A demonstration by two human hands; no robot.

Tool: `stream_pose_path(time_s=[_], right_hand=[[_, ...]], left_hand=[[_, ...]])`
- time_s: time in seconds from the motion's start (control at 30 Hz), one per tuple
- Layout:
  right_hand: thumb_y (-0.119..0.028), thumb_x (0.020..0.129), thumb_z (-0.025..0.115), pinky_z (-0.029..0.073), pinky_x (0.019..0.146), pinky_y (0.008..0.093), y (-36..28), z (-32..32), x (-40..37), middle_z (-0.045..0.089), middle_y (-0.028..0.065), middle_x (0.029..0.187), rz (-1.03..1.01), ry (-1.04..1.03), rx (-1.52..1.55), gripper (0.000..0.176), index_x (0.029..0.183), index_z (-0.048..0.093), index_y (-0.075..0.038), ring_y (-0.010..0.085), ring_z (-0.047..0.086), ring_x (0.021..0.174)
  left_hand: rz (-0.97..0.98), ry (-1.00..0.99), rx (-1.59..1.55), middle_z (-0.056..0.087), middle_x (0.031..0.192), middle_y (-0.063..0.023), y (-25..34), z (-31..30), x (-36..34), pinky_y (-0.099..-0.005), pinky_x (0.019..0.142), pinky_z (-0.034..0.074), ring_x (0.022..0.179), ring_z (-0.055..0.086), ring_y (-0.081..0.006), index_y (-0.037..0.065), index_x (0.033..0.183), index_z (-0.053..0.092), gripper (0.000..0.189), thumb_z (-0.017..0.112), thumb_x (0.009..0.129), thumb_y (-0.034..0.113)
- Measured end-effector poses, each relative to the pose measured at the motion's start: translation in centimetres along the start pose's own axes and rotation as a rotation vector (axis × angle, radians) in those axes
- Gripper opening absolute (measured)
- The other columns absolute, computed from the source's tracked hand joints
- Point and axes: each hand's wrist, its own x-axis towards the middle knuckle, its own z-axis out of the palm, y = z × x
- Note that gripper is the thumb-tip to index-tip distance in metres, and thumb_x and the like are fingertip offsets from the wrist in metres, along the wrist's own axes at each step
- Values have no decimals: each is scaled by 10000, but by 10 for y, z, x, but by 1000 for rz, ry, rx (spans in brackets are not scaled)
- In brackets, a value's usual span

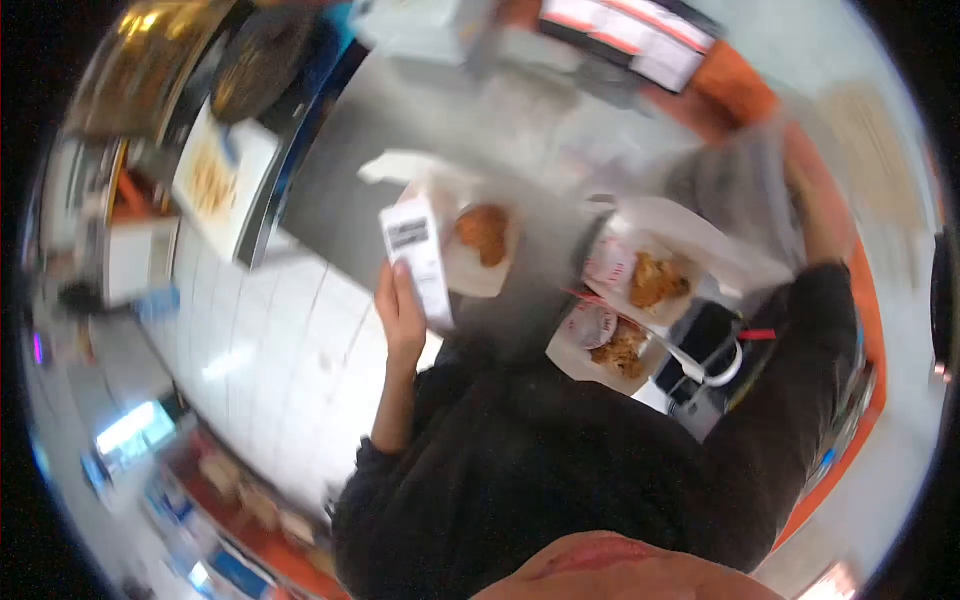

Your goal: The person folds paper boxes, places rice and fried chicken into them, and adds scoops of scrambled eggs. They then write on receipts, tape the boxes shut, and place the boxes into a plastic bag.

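My left hand is closed on a printed paper receipt, thumb on its face. Behind the receipt, an open white carton holds a piece of fried chicken. At the right, my right hand is smeared by motion against a blurred, greyish, see-through item whose kind I cannot make out. Its fingers cannot be told apart. Between my hands and nearer my body stand two more open cartons, one with fried chicken and the other with browned food, each beside a round lidded cup.
The cartons stand on a grey metal counter with an orange edge on the right. A white tray with food bits lies at the left. Papers lie at the back. White floor tiles show below left.
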Motion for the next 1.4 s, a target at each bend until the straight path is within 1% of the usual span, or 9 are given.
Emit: stream_pose_path(time_s=[0.43,0.5,0.67,0.73,0.83,0.9,1.07,1.33,1.4], right_hand=[[-195,890,656,526,738,320,130,-38,-72,642,135,1127,208,88,591,381,1209,589,2,175,626,902],[-206,917,644,524,763,312,94,-47,-107,621,115,1168,193,540,600,401,1241,557,13,168,620,926],[-203,939,601,529,772,298,-143,-45,-234,598,101,1140,246,842,850,403,1300,550,-31,175,588,990],[-218,919,649,486,755,285,-220,-13,-266,657,31,920,326,767,871,320,1159,629,-6,115,595,808],[-135,929,628,447,433,200,-307,32,-290,646,28,872,61,579,1145,211,1089,610,1,55,572,601],[-79,922,630,435,437,209,-331,59,-300,635,19,864,64,534,1272,140,1032,590,-2,60,573,583],[-78,911,653,447,630,198,-356,106,-310,599,-4,874,117,558,1308,134,996,575,-10,33,539,783],[-22,894,592,436,836,262,-339,206,-336,591,42,952,281,800,1462,119,1006,552,-22,136,563,907],[-38,866,631,442,870,298,-356,220,-336,608,103,997,376,763,611,208,1054,546,-9,223,589,916]], left_hand=[[-189,-229,-711,636,1092,-218,23,14,8,-389,705,592,772,686,-270,-60,1215,475,334,387,1013,191],[-190,-264,-700,629,1136,-213,30,12,5,-378,732,582,807,687,-259,-49,1256,465,336,372,1014,164],[95,-360,-598,656,974,-117,2,18,1,-275,643,512,735,640,-175,-33,1230,516,304,387,1009,132],[143,-975,-1260,560,774,-7,1,32,21,-219,526,382,598,503,-78,-16,1159,549,297,438,1009,214],[91,-995,-931,447,661,42,58,43,-8,-201,490,296,558,400,-27,-2,1114,551,338,524,973,305],[66,-910,-678,481,676,42,90,51,-40,-196,501,326,588,440,-31,9,1111,552,332,573,952,299],[302,-751,-43,647,835,-39,95,68,-57,-232,477,426,604,585,-80,36,1063,635,263,686,892,229],[458,-604,182,704,921,-51,102,42,-19,-262,539,493,681,643,-143,41,976,702,182,653,908,202],[707,-653,335,703,885,-49,104,41,-13,-257,637,485,723,642,-132,39,965,694,155,648,906,176]])
